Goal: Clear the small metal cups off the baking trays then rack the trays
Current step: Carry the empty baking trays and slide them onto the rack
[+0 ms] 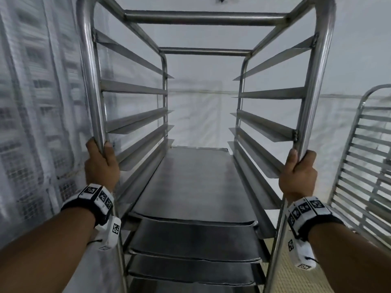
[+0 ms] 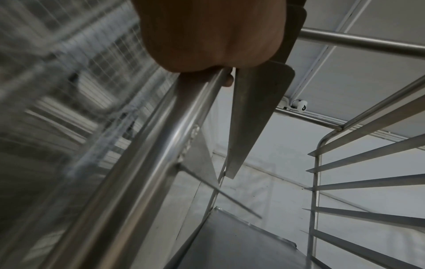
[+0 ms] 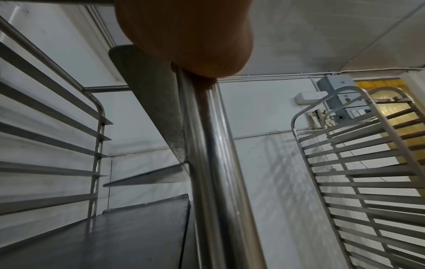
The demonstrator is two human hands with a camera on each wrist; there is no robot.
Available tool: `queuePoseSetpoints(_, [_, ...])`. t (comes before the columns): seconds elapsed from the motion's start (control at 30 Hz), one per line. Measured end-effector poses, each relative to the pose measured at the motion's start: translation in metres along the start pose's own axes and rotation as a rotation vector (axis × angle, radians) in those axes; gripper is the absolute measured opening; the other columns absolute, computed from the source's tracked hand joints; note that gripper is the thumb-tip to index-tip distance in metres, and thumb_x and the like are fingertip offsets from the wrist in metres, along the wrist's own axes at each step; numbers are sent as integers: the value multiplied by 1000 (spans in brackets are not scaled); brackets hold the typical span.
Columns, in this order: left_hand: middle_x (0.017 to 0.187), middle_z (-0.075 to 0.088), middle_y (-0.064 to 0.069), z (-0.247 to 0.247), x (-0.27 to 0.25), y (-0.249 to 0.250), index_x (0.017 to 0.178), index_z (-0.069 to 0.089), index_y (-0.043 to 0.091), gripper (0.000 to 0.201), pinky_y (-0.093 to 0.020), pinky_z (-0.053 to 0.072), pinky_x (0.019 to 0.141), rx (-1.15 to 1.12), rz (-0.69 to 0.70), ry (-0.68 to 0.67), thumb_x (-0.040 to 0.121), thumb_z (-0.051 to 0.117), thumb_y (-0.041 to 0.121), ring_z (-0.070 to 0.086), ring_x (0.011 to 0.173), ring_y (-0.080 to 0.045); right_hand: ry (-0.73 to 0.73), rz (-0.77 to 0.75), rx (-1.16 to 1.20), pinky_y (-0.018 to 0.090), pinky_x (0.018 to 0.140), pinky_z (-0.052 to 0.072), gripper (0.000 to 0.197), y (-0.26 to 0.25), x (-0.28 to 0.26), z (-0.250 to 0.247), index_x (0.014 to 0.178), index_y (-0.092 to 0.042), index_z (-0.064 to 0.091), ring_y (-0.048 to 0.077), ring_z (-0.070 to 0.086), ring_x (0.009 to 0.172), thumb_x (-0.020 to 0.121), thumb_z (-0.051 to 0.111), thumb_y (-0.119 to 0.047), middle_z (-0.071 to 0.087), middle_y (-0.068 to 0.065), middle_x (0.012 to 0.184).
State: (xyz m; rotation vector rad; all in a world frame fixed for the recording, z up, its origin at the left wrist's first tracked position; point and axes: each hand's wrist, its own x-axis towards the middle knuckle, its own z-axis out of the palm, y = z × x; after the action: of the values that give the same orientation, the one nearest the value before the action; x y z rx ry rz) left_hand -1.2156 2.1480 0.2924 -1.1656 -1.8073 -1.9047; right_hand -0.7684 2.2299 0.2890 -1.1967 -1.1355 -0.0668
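A tall steel tray rack (image 1: 203,17) fills the head view, its upper runners bare. Several dark baking trays (image 1: 190,187) sit on its lower runners, stacked one above another; no metal cups show on them. My left hand (image 1: 99,159) grips the rack's front left upright (image 1: 93,92). My right hand (image 1: 298,172) grips the front right upright (image 1: 313,92). In the left wrist view my left hand (image 2: 211,36) wraps the upright (image 2: 138,172); in the right wrist view my right hand (image 3: 184,36) wraps its post (image 3: 214,163), with a tray (image 3: 115,236) below.
A second empty rack (image 1: 364,166) stands close at the right, also in the right wrist view (image 3: 358,172). White walls lie behind the racks. A blurred wire-mesh structure (image 1: 31,123) runs along the left. Pale tiled floor (image 1: 296,271) shows at lower right.
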Motion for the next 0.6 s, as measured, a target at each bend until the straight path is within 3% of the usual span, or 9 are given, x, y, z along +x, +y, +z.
queuePoseSetpoints(0.33, [95, 67, -27, 128, 57, -42, 143, 36, 9, 50, -38, 40, 64, -3, 43, 25, 106, 33, 44, 64, 78, -47, 6, 4, -9, 38, 58, 35, 42, 56, 66, 119, 109, -6, 37, 35, 47, 60, 104, 34, -48, 51, 13, 70])
queuePoseSetpoints(0.4, [91, 65, -20, 155, 69, -51, 141, 36, 13, 48, -39, 42, 63, -5, 36, 21, 106, 33, 45, 63, 76, -46, -3, 18, -19, 37, 57, 33, 43, 65, 79, 143, 110, -5, 37, 31, 44, 59, 105, 34, -48, 50, 13, 69])
queuePoseSetpoints(0.47, [87, 61, -9, 182, 81, -61, 138, 37, 15, 45, -40, 46, 62, -23, 43, 8, 106, 33, 46, 63, 74, -43, -12, 39, -33, 38, 58, 33, 43, 74, 92, 167, 111, -5, 37, 34, 46, 61, 105, 33, -47, 51, 16, 71])
queuePoseSetpoints(0.6, [80, 58, -10, 233, 110, -85, 136, 37, 17, 43, -39, 44, 59, -45, 46, 1, 105, 34, 47, 58, 64, -35, -12, 71, -43, 40, 61, 37, 42, 89, 113, 217, 111, -6, 36, 43, 54, 68, 105, 33, -47, 52, 18, 73])
